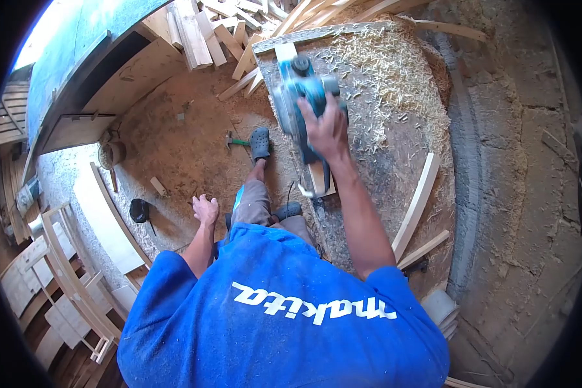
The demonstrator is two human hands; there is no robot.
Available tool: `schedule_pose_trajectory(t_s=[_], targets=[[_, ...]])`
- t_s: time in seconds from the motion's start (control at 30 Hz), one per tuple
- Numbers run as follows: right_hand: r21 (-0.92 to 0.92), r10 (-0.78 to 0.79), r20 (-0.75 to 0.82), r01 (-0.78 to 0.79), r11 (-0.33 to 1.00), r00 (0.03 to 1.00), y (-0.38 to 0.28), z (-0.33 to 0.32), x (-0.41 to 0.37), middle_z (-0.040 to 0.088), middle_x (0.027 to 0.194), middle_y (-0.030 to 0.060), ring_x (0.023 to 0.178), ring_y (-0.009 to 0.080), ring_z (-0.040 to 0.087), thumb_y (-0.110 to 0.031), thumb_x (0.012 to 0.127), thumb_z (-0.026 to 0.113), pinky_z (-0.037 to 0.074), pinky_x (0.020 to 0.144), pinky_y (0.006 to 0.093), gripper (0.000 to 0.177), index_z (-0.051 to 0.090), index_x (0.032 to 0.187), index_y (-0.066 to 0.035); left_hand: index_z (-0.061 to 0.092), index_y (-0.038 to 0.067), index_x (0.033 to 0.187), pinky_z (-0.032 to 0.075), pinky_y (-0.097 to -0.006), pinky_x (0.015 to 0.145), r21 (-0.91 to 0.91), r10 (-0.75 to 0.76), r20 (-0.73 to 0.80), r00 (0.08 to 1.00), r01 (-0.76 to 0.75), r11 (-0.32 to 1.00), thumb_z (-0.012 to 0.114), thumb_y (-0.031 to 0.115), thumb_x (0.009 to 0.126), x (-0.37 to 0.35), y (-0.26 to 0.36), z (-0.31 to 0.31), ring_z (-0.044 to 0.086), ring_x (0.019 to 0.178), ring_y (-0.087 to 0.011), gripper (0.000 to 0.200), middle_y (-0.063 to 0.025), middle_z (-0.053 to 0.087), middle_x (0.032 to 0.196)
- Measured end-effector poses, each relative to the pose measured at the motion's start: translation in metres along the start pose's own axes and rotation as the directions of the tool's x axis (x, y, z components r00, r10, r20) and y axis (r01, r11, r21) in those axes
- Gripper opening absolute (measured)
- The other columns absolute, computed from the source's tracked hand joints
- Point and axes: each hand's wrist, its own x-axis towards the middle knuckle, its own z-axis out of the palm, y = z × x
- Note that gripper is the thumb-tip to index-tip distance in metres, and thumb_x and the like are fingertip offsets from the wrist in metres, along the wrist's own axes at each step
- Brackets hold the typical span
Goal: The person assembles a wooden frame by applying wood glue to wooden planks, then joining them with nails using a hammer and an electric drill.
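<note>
My right hand (pixel 328 128) is wrapped round the handle of a teal electric planer (pixel 301 81), slightly blurred. Under the planer lies a pale wooden board (pixel 317 177), whose far end also shows beyond the tool's front. Both rest along the left edge of a worn workbench (pixel 385 165). My left hand (pixel 205 211) hangs apart from the bench, over the floor. Its fingers are spread and hold nothing.
Wood shavings (pixel 394 84) cover the bench's far part. Two wooden strips (pixel 419 200) lie at its near right. Cut timber (pixel 194 32) is heaped beyond. A green-handled hammer (pixel 238 141) lies on the floor by my shoe (pixel 260 142). Wooden frames (pixel 64 278) stand at left.
</note>
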Motion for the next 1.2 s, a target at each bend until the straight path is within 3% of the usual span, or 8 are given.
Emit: schedule_pose_trajectory(t_s=[0.13, 0.3, 0.43, 0.67, 0.93, 1.03, 1.07, 1.2], targets=[[-0.035, -0.007, -0.057, 0.005, 0.999, 0.998, 0.008, -0.033, -0.113, 0.073, 0.087, 0.024, 0.079, 0.043, 0.072, -0.035, 0.098, 0.066, 0.056, 0.069, 0.0494, 0.038, 0.061, 0.11, 0.001, 0.057, 0.009, 0.143, 0.036, -0.06, 0.115, -0.019, 0.086, 0.034, 0.996, -0.085, 0.996, 0.071, 0.03, 0.091, -0.013, 0.015, 0.005, 0.036, 0.146, -0.0421, 0.058, -0.0243, 0.033, 0.161], [-0.04, 0.2, -0.016, -0.201, 0.979, 0.98, 0.026, -0.069, -0.255, 0.072, 0.085, 0.0228, 0.078, 0.0442, 0.071, -0.034, 0.096, 0.069, 0.054, 0.068, 0.0501, 0.037, 0.06, 0.11, -0.001, 0.058, 0.011, 0.142, 0.038, -0.0594, 0.114, 0.003, 0.211, -0.018, 0.977, -0.211, 0.977, 0.072, 0.03, 0.091, -0.026, 0.041, 0.017, 0.038, 0.145, -0.0425, 0.056, -0.024, 0.035, 0.16], [-0.081, 0.257, -0.01, -0.257, 0.963, 0.966, 0.023, -0.08, -0.291, 0.069, 0.082, 0.0238, 0.077, 0.0463, 0.069, -0.034, 0.096, 0.069, 0.052, 0.067, 0.0514, 0.035, 0.059, 0.107, -0.003, 0.058, 0.011, 0.141, 0.039, -0.0577, 0.113, 0.017, 0.281, -0.009, 0.96, -0.281, 0.96, 0.072, 0.03, 0.092, -0.033, 0.055, 0.017, 0.04, 0.143, -0.0426, 0.055, -0.0238, 0.035, 0.16], [-0.07, 0.137, -0.042, -0.14, 0.988, 0.99, 0.018, -0.061, -0.217, 0.067, 0.075, 0.0231, 0.072, 0.0476, 0.068, -0.038, 0.097, 0.067, 0.05, 0.062, 0.0529, 0.036, 0.058, 0.099, -0.004, 0.056, 0.008, 0.142, 0.036, -0.06, 0.114, -0.018, 0.278, 0.007, 0.961, -0.278, 0.96, 0.07, 0.029, 0.092, -0.036, 0.053, 0.01, 0.035, 0.146, -0.0439, 0.056, -0.0269, 0.032, 0.161], [-0.014, -0.01, -0.068, 0.009, 1.0, 0.998, 0.004, -0.03, -0.1, 0.069, 0.075, 0.0244, 0.07, 0.0459, 0.07, -0.04, 0.097, 0.066, 0.053, 0.06, 0.0526, 0.04, 0.059, 0.098, -0.001, 0.057, 0.009, 0.142, 0.035, -0.0617, 0.115, -0.006, 0.118, 0.012, 0.993, -0.118, 0.993, 0.07, 0.03, 0.092, -0.018, 0.018, 0.003, 0.034, 0.147, -0.0433, 0.056, -0.0251, 0.031, 0.162], [-0.019, -0.011, -0.082, 0.009, 1.0, 0.997, 0.006, -0.015, -0.055, 0.07, 0.079, 0.0235, 0.074, 0.0429, 0.069, -0.038, 0.097, 0.068, 0.051, 0.067, 0.0498, 0.041, 0.064, 0.098, 0.002, 0.057, 0.01, 0.142, 0.035, -0.0616, 0.115, -0.013, 0.087, 0.01, 0.996, -0.087, 0.996, 0.07, 0.03, 0.092, -0.012, 0.01, 0.0, 0.034, 0.148, -0.0433, 0.056, -0.0252, 0.03, 0.162], [-0.065, -0.114, -0.089, 0.109, 0.992, 0.989, 0.008, -0.01, -0.038, 0.069, 0.076, 0.0253, 0.07, 0.0437, 0.072, -0.041, 0.098, 0.064, 0.056, 0.062, 0.05, 0.044, 0.059, 0.098, 0.002, 0.058, 0.009, 0.142, 0.035, -0.0615, 0.115, -0.015, 0.069, 0.009, 0.998, -0.069, 0.997, 0.07, 0.03, 0.092, -0.011, 0.009, -0.001, 0.034, 0.147, -0.0433, 0.055, -0.0252, 0.031, 0.162], [-0.072, -0.18, -0.063, 0.176, 0.982, 0.982, -0.002, 0.006, 0.022, 0.071, 0.076, 0.021, 0.068, 0.0352, 0.073, -0.037, 0.1, 0.062, 0.059, 0.061, 0.0443, 0.04, 0.059, 0.099, 0.002, 0.057, 0.013, 0.143, 0.036, -0.0598, 0.115, -0.008, 0.028, -0.004, 1.0, -0.028, 1.0, 0.073, 0.035, 0.091, 0.002, 0.008, -0.001, 0.037, 0.146, -0.0415, 0.058, -0.0215, 0.031, 0.164]])
